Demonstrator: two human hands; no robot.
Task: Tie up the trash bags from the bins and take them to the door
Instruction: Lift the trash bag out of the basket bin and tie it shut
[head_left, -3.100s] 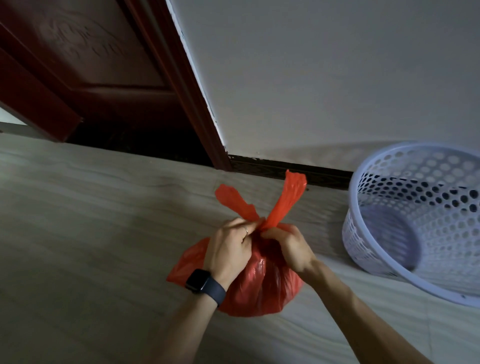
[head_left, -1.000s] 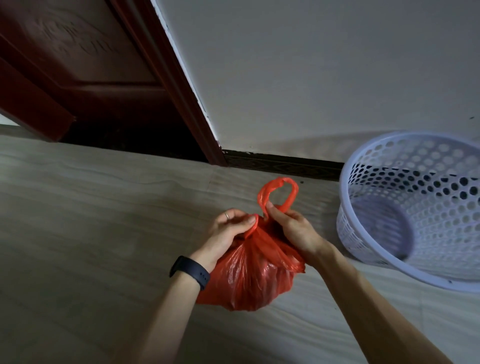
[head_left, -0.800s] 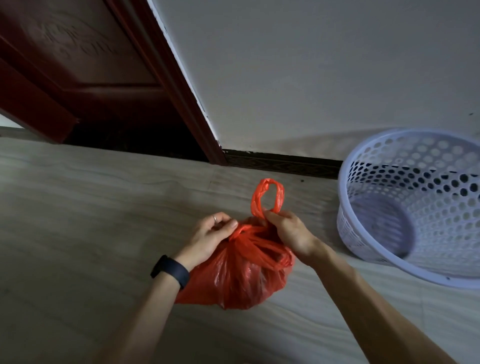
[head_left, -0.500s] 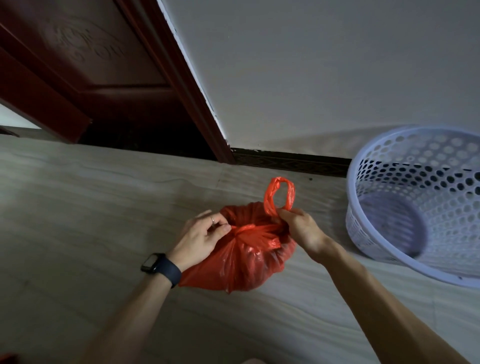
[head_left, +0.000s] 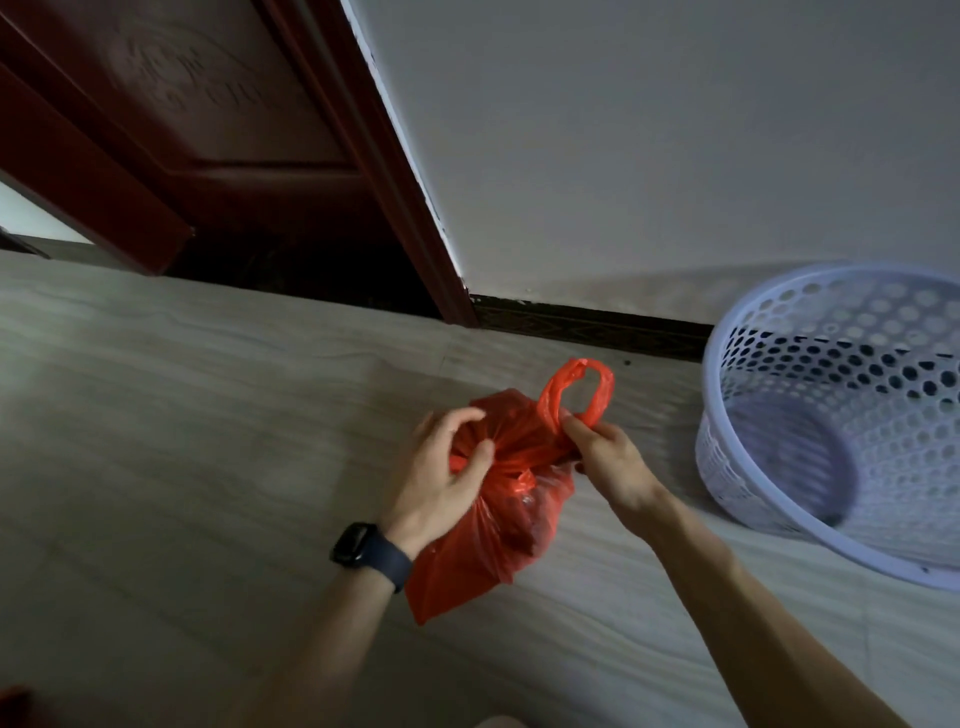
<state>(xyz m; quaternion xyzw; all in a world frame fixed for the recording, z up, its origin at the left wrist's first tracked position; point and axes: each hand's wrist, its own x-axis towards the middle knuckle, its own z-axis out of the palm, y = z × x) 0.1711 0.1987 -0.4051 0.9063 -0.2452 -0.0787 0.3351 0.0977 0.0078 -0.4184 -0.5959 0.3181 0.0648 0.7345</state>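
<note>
A full red plastic trash bag (head_left: 498, 530) lies on the pale floor in front of me, its neck gathered. My left hand (head_left: 441, 478), with a dark watch on the wrist, pinches the left strand of the neck between thumb and fingers. My right hand (head_left: 608, 457) grips the other strand at the base of a red handle loop (head_left: 576, 389) that stands up above the bag. The dark red wooden door (head_left: 208, 130) is at the upper left, beyond the bag.
A white perforated plastic bin (head_left: 841, 415) lies tilted on the floor to the right, with no bag inside. A pale wall with a dark skirting strip (head_left: 587, 327) runs behind. A small red shape shows at the bottom left corner.
Both handle ends stood up loose at first; one is now a loop above the gathered neck. My hands have pulled apart on the strands and the bag has turned and sagged toward me.
</note>
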